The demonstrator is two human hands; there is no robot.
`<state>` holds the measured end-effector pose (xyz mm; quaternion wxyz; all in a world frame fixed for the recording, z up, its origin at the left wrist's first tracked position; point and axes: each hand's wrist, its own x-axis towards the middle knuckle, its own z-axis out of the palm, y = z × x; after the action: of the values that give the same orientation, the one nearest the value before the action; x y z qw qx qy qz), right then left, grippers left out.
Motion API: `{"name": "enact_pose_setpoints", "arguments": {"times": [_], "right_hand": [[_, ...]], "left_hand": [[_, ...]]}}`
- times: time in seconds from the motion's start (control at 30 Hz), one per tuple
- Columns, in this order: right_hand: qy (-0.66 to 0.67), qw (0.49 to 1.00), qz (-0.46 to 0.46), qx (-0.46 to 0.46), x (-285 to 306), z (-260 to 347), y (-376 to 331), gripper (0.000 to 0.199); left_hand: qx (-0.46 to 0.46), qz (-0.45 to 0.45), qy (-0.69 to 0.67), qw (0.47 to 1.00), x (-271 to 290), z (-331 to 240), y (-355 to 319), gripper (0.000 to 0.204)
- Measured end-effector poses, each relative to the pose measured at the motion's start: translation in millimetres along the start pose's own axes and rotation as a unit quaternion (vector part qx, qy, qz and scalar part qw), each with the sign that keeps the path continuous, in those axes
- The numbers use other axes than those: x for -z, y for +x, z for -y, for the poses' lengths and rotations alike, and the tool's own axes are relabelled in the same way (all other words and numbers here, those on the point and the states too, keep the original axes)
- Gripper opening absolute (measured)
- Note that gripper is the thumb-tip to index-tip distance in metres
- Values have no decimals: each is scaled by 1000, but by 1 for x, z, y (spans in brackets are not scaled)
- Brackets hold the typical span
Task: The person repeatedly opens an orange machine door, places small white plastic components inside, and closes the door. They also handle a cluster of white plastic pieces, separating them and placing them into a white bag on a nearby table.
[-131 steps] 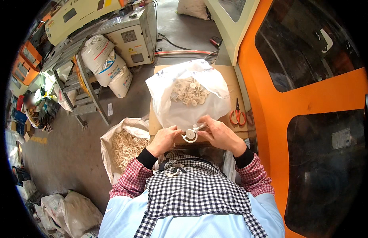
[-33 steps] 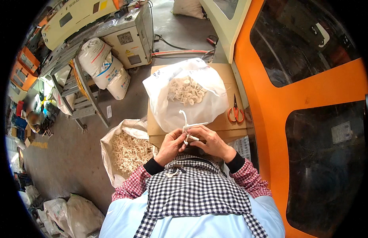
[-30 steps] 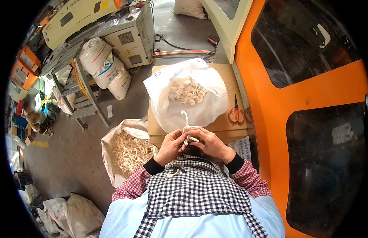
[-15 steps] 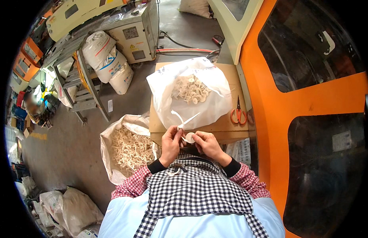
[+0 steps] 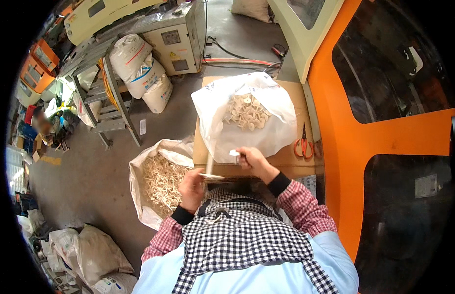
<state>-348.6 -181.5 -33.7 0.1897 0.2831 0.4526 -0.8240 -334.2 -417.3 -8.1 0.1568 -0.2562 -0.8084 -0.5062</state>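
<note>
My left hand is closed on a thin, white, branched plastic piece, smeared by motion, above the sack at the left. Pinched in my right hand is a small white plastic disc, held over the near edge of the white plastic bag. That bag lies open on a cardboard-covered surface, with a heap of pale discs with stems inside. Below and left of it, an open woven sack holds many thin white branched strips.
Red-handled scissors lie at the right of the cardboard. An orange machine stands close at my right. Stacked white sacks and a grey metal frame are at the back left. More bags sit at the lower left.
My hands, together before, have come apart. The left moved left and down toward the sack with the branched piece; the right moved up and right toward the bag with the disc.
</note>
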Motion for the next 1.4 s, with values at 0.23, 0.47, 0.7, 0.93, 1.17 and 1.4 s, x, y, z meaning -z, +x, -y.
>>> {"name": "enact_pose_setpoints", "arguments": {"times": [0.23, 0.47, 0.7, 0.93, 1.17, 1.4], "right_hand": [[-60, 966, -105, 228, 17, 49, 95, 26], [-242, 898, -156, 333, 62, -17, 39, 22], [-319, 727, -472, 384, 169, -45, -17, 15], [-425, 701, -506, 268, 247, -4, 15, 21], [-506, 645, -463, 336, 267, -7, 43, 17], [-620, 535, -454, 350, 280, -12, 47, 9]], "left_hand": [[283, -58, 75, 954, 56, 101, -43, 18], [357, 95, 236, 899, 65, 250, -103, 49], [184, 474, 51, 859, -43, 99, -18, 24], [-38, 550, -16, 834, -107, 1, 4, 22], [2, 560, 27, 828, -95, -2, -8, 21], [-14, 533, -3, 846, -106, -7, 0, 17]]}}
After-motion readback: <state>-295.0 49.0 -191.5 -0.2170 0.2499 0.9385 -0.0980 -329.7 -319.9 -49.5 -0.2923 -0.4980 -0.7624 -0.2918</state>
